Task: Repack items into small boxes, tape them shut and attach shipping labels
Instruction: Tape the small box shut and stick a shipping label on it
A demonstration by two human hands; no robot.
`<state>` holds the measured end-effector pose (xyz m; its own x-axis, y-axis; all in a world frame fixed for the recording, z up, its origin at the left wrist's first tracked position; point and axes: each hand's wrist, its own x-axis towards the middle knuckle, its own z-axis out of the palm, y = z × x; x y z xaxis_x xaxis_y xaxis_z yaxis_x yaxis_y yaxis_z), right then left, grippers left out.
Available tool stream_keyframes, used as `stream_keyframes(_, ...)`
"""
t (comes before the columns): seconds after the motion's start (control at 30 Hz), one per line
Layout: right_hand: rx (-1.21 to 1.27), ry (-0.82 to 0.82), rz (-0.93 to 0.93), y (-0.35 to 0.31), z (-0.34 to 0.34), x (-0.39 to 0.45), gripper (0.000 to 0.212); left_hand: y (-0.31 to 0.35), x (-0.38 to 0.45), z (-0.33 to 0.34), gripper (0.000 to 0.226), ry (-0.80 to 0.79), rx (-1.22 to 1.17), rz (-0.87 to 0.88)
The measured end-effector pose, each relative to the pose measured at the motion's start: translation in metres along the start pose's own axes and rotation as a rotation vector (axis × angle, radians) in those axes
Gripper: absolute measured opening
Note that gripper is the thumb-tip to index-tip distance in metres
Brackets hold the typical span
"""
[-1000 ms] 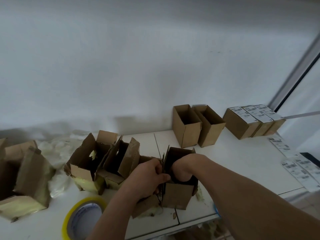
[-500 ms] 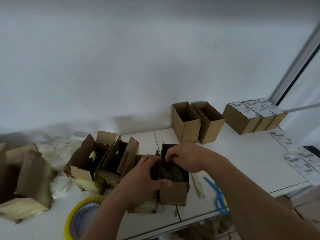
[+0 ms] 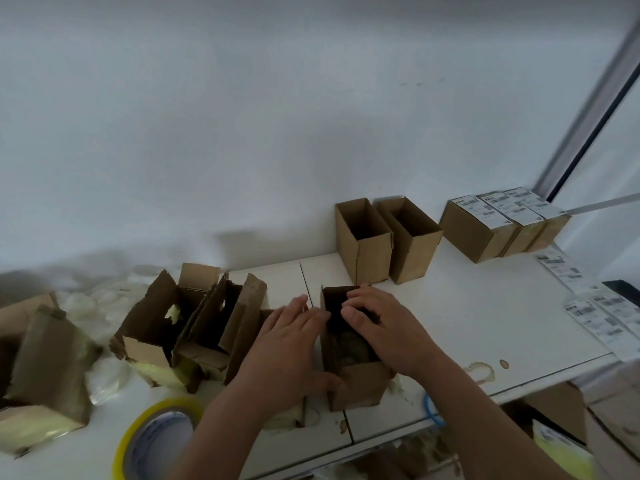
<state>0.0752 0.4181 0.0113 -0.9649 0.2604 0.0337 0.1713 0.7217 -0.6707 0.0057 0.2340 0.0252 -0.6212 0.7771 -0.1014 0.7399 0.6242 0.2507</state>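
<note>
A small open cardboard box point(image 3: 358, 386) stands near the table's front edge with a dark item point(image 3: 349, 344) inside it. My left hand point(image 3: 287, 348) lies flat against the box's left side, thumb on its front corner. My right hand point(image 3: 381, 323) rests over the box's top right edge, fingers curled onto the rim. A yellow tape roll point(image 3: 156, 441) lies at the front left. Loose shipping labels point(image 3: 595, 313) lie at the right.
Two empty upright boxes point(image 3: 388, 237) stand behind the hands. Three labelled boxes point(image 3: 502, 223) sit at the back right. Torn opened boxes point(image 3: 180, 327) and plastic wrap point(image 3: 104, 375) crowd the left. A blue scissors handle point(image 3: 431, 408) shows by the front edge.
My right hand has come out of the box and now sits on its top right rim. My left hand slid from gripping the box's upper left edge to lying flat along its side.
</note>
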Motion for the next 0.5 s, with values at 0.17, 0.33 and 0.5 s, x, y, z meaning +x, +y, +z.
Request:
stream_keyframes(0.17, 0.117, 0.036, 0.003, 0.001, -0.003, 0.001, 0.019, 0.004, 0.005, 0.001, 0.1, -0.039, 0.043, 0.025)
stream_keyframes(0.33, 0.084, 0.057, 0.014, 0.002, -0.003, 0.011, 0.031, 0.003, 0.006, 0.001, 0.089, -0.042, 0.067, 0.016)
stream_keyframes(0.5, -0.074, -0.048, 0.015, 0.007, -0.001, 0.022, 0.058, 0.001, 0.007, 0.003, 0.099, -0.014, 0.062, -0.002)
